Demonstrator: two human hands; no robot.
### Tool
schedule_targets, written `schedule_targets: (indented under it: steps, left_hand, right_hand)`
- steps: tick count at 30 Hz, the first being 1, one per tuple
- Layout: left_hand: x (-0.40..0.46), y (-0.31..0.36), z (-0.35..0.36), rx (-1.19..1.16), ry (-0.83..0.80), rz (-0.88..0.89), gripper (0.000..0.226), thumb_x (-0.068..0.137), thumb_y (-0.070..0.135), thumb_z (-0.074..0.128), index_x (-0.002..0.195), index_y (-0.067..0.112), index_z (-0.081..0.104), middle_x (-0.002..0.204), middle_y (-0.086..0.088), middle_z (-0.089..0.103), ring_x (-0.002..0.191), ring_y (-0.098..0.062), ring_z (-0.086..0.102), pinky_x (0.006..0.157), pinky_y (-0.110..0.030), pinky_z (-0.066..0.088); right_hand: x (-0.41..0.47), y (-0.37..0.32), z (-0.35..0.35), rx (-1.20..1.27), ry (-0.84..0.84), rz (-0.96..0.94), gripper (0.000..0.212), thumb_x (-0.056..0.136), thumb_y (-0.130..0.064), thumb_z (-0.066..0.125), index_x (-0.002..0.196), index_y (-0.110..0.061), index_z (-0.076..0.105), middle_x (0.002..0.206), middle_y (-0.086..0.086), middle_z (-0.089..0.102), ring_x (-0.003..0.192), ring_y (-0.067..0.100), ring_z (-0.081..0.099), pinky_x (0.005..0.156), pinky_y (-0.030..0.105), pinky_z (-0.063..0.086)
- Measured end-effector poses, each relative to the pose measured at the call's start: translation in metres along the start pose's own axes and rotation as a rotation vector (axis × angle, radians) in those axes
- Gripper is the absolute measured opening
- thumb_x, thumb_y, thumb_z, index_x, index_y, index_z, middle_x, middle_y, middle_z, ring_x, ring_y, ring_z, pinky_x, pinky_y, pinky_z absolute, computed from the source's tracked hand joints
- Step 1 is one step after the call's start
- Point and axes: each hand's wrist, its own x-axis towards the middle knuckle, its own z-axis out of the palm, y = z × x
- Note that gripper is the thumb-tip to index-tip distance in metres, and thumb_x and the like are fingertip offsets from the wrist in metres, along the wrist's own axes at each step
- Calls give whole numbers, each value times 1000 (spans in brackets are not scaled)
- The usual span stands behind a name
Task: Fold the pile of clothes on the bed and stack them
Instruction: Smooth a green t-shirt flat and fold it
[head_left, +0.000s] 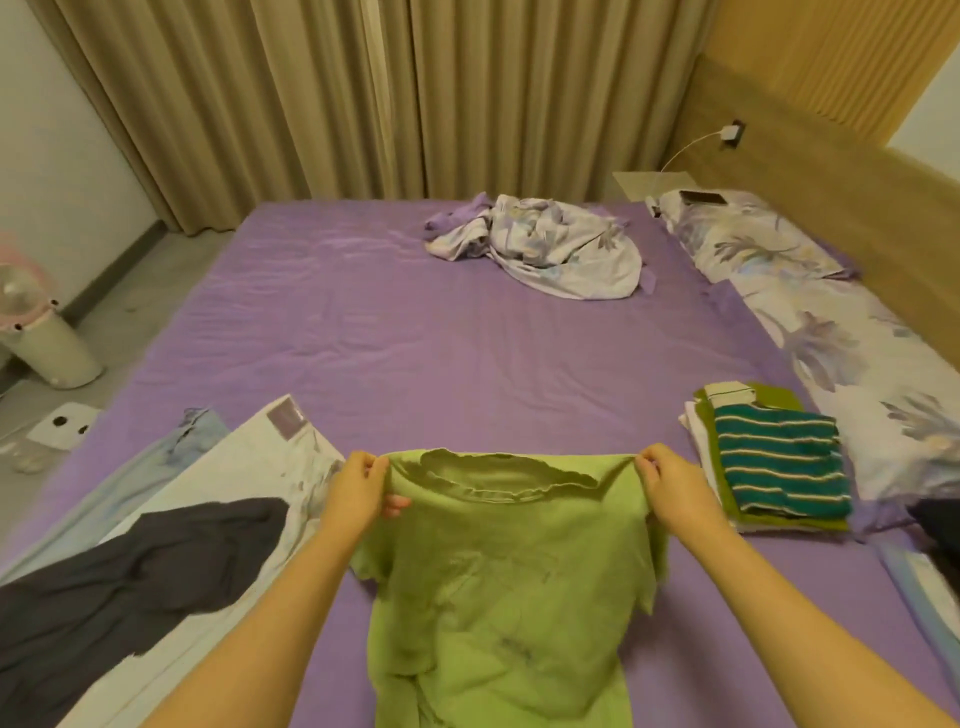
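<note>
— Two hands on the green shirt (509, 587)?
— Yes. The left hand (358, 491) and right hand (670, 488) each pinch a shoulder, holding it above the near edge of the bed (415, 353).
— Room around it?
— Bare purple sheet ahead. White trousers (234, 467) and a dark garment (119, 582) lie just left; the folded stack (774, 462) sits near the right edge.
</note>
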Motion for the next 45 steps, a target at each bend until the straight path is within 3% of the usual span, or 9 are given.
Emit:
schedule_targets:
  steps: [9,14,17,23,27,31,35,40,45]
  left_hand:
    - [71,-42,58,-191,52,-238,10,100,12,45,93,5,48,84,-13,54,42,-14,64,42,-25,52]
    - [126,-44,76,-288,68,-243,20,101,10,40,82,10,42,92,-10,46,47,-16,67,46,-27,55]
    - [177,-43,89,-248,79,-206,22,101,9,39,79,11,42,88,-10,49,54,-13,67,52,-24,55]
    - [270,-39,119,-229,72,-73,25,101,9,41,76,12,42,77,-7,54,70,-11,66,63,-23,53]
    - [304,-54,141,-35,74,25,10,97,9,48,104,8,55,103,-6,57,106,-24,55,91,-35,43]
    - [295,-88,186,189,-36,181,49,97,3,46,145,7,33,155,-13,20,145,-22,17,115,-25,14]
    - [257,-120,248,303,-158,317,37,98,4,46,134,10,50,146,-6,41,140,-22,31,106,-8,15]
    - [255,-127,322,660,-323,403,39,102,29,38,140,32,44,153,7,32,147,-20,9,117,-39,-1]
    - [275,-120,363,1071,-342,426,55,98,53,27,150,38,14,161,5,-3,146,-28,-14,114,-52,-11]
  right_hand:
    - [70,27,81,76,-149,148,17,94,-22,56,90,-6,63,80,12,62,78,33,62,67,35,44]
    - [113,24,101,186,-29,268,16,96,-14,49,88,-3,58,82,13,57,35,13,50,33,18,38]
    - [147,21,112,241,27,283,14,96,-10,49,88,-1,56,88,16,55,47,18,52,31,8,33]
    - [213,19,143,167,49,111,18,100,-15,43,97,-1,55,91,23,63,82,37,62,63,35,35]
    - [253,32,178,172,-50,23,19,100,-12,42,108,1,54,102,22,62,98,35,58,65,28,27]
    - [271,60,218,213,-241,15,41,98,-3,43,138,0,38,141,16,44,130,28,41,98,21,29]
    - [260,116,231,109,-156,74,38,94,1,48,132,2,48,136,19,51,125,33,47,104,31,31]
    - [239,155,224,171,-185,113,55,84,-5,68,134,4,45,136,19,49,127,34,43,105,36,30]
    - [246,161,219,463,-345,266,18,82,-2,68,97,-12,63,89,4,63,80,18,58,65,22,44]
